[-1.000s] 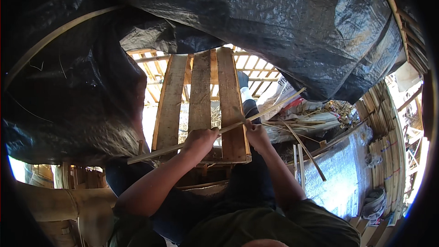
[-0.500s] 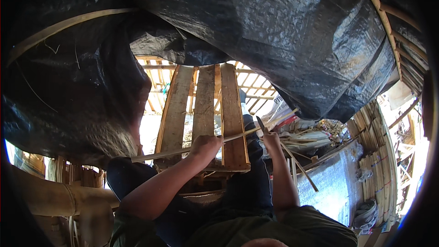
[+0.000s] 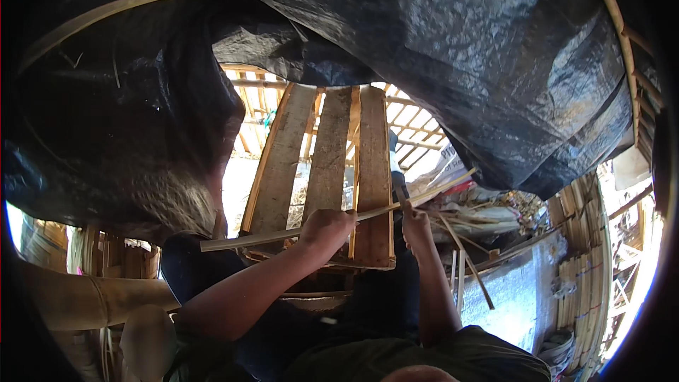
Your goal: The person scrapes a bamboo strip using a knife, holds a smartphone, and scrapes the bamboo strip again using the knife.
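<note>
"Dark plastic sheeting hangs around the slatted bench; where's the pale strip?"

"Over the bench's near part, long axis slanting from beyond the near-left corner up to a tip past the right edge; whether it touches the bench, I can't tell."

"And the hands?"

"Left hand is closed in a fist around the strip; right hand, just past the right edge, is curled shut round a knife."

"What differs?"

"One second ago the knife leaned left over the bench; now it points more nearly toward the far end, beyond the right edge; the strip keeps its slant."
</note>
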### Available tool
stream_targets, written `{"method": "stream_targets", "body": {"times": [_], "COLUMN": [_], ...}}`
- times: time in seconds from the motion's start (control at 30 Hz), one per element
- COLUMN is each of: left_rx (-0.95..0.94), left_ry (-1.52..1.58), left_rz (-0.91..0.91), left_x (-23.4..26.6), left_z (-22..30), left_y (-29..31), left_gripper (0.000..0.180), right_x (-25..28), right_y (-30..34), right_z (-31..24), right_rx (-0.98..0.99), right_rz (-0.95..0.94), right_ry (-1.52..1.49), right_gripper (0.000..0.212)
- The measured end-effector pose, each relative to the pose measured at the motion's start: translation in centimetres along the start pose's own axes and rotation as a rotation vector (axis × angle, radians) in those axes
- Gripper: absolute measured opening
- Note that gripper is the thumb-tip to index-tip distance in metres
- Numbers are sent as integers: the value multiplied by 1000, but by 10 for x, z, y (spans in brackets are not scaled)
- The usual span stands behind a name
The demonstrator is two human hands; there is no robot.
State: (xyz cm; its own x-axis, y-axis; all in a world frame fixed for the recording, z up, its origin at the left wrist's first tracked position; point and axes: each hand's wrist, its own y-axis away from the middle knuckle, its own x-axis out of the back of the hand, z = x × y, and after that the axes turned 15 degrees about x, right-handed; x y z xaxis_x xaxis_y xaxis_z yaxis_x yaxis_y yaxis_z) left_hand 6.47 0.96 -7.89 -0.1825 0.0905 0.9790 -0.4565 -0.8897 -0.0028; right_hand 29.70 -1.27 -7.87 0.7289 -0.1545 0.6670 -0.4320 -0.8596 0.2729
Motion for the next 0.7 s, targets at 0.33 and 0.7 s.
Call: {"method": "stream_targets", "body": {"times": [0.33,0.7], "left_rx": [19,83], "left_ry": [-82,-60], "left_rz": [-62,-162], "left_x": [20,28], "left_z": [12,23], "left_y": [-4,-13], "left_gripper": [19,22], "right_x": [4,17], "right_y": [-30,-32], "right_z": [47,34], "right_rx": [289,230], "right_rz": [170,249], "right_ry": [-61,67], "right_gripper": [60,58]}}
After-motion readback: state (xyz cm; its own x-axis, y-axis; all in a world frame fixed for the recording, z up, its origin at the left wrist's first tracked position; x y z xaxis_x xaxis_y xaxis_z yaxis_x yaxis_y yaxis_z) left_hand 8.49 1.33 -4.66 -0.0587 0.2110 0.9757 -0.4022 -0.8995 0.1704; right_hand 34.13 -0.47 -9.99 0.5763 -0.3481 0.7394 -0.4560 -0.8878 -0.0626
